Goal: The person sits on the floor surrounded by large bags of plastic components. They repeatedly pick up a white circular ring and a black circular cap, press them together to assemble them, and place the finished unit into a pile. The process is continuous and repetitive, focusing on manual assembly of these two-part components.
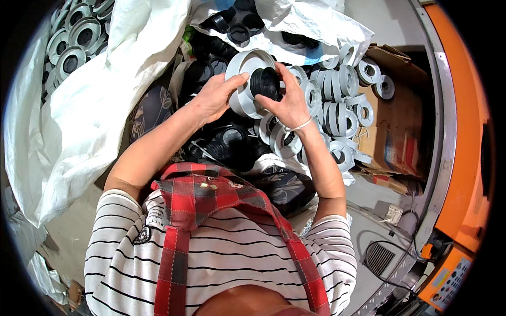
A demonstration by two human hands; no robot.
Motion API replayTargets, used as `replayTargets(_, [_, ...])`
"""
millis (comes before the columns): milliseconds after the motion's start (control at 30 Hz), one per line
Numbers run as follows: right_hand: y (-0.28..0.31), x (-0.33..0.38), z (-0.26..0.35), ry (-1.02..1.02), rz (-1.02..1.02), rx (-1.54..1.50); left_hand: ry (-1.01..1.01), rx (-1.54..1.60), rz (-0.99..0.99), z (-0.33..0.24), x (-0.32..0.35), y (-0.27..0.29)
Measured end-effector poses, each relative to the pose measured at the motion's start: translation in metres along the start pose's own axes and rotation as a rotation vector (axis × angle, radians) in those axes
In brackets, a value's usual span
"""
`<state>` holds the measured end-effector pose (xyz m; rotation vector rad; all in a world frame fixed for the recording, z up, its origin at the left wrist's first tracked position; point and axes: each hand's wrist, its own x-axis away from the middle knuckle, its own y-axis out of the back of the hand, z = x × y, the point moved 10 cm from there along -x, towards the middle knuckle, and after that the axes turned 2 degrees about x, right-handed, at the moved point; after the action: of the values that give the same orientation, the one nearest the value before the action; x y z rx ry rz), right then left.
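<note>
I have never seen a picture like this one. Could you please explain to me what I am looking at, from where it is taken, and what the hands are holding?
There is no machine at work here, only a person with two bare hands. The one picture comes from a wide camera worn on the person's head and looking down, so the striped shirt and red checked apron straps appear at the bottom, and straight edges bend near the rim.

The left hand grips a grey ring by its rim. The right hand holds a black ribbed insert at the ring's centre.

Below the hands lies a pile of black round parts. To the right, many grey rings stand in a cardboard box. A white sack on the left holds more grey rings.
</note>
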<state>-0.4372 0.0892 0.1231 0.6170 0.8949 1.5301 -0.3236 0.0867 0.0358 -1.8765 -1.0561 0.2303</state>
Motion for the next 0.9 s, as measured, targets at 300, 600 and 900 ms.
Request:
replayTargets(300, [-0.005, 0.047, 0.081, 0.428, 0.222, 0.277, 0.152, -0.154, 0.175, -0.001, 0.057, -0.026])
replayTargets(600, [-0.005, 0.061, 0.095, 0.472, 0.220, 0.392, 0.126, -0.064, 0.199, 0.003, 0.072, -0.038])
replayTargets(900, [0.002, 0.047, 0.080, 0.315, 0.066, 0.229, 0.046, -0.132, 0.204, 0.003, 0.070, -0.033])
